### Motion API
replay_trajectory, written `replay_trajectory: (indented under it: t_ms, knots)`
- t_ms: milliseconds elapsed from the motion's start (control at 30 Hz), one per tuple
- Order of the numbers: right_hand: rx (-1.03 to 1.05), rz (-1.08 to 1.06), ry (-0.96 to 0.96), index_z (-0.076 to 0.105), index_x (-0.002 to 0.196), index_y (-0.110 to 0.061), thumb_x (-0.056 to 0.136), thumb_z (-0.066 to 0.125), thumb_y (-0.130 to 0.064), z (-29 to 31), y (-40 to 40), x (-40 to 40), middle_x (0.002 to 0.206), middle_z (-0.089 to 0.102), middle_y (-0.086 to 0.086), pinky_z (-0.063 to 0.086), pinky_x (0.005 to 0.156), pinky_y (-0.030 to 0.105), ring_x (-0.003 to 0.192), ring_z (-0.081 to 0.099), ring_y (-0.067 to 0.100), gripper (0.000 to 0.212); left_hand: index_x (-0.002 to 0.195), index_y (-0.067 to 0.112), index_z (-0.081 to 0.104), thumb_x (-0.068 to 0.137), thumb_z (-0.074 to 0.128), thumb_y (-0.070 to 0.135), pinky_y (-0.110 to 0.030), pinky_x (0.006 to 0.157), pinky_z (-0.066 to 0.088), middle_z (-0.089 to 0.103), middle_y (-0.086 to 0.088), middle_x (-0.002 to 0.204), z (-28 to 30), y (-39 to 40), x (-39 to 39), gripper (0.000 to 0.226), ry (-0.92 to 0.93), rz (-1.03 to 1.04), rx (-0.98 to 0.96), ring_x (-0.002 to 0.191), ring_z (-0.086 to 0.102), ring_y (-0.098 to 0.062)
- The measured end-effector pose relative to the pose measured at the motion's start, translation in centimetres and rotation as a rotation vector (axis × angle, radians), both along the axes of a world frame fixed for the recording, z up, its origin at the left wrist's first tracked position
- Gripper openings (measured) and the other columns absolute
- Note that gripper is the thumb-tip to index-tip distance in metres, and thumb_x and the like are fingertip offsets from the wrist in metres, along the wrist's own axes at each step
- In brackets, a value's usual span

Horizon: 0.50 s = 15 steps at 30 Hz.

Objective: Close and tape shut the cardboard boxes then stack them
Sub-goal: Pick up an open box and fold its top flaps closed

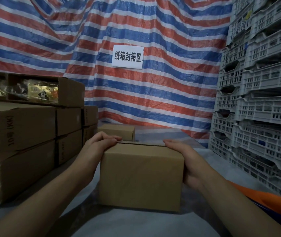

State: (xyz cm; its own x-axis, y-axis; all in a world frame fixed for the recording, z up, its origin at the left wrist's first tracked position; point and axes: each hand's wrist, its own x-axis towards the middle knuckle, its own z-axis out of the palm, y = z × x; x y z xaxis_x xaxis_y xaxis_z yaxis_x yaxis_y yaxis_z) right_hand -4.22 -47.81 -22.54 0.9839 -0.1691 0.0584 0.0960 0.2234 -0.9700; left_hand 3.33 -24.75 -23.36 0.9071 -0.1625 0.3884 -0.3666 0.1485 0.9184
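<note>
On worktop (136, 224): both hands, left (100, 142) and right (186, 159), are clasping box (141, 177) ends, fingers (115, 140) curling over top flaps, probably holding them closed for taping.

I had a single view, from the wide-angle camera worn on the person's head. It looked forward and slightly down, close over the grey-covered bench (136, 223), with both forearms reaching in from the bottom edge. It faced the red, white and blue striped tarpaulin wall (153, 100) straight ahead. The wide lens bowed the stacked grey plastic crates (262, 100) at the right edge.
</note>
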Motion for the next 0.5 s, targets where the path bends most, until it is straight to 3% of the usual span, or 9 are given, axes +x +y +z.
replay_trajectory:
  t_ms: [200,333,400,500]
  knots:
    - [-0.024,-0.046,0.034,0.065,0.114,-0.023,0.094,0.066,-0.024,0.3,0.1,-0.1,0.098,0.07,0.015,0.055,0.056,0.03,0.07,0.069,0.022,0.02,0.077,0.012,0.059,0.093,0.061,0.016,-0.029,0.085,0.042,0.075,0.01,0.101,0.8,0.4,0.1,0.016,-0.035,0.032,0.191,0.096,0.066,-0.004]
    - [-0.048,-0.04,0.027,0.062,0.117,-0.022,0.096,0.062,-0.022,0.4,0.2,-0.4,0.101,0.069,0.017,0.053,0.059,0.031,0.076,0.067,0.023,0.021,0.081,0.014,0.067,0.092,0.063,0.015,-0.035,0.086,0.051,0.075,0.005,0.095,3.0,0.4,-0.4,0.012,-0.007,0.096,0.421,0.095,0.067,-0.014]
    - [-0.06,-0.039,0.022,0.061,0.118,-0.021,0.097,0.061,-0.022,0.4,0.3,-0.4,0.101,0.068,0.016,0.053,0.059,0.031,0.077,0.066,0.022,0.022,0.086,0.021,0.07,0.093,0.063,0.022,-0.039,0.083,0.057,0.072,0.002,0.089,4.3,0.1,-1.4,0.01,-0.102,0.17,0.62,0.087,0.068,-0.015]
    - [-0.074,-0.037,0.011,0.059,0.121,-0.02,0.097,0.061,-0.021,0.4,0.4,-0.5,0.105,0.068,0.018,0.053,0.065,0.033,0.083,0.065,0.025,0.024,0.098,0.034,0.066,0.095,0.054,0.044,-0.03,0.075,0.055,0.068,0.01,0.094,5.6,-1.4,-3.9,0.016,-0.371,0.203,0.829,0.084,0.064,-0.003]
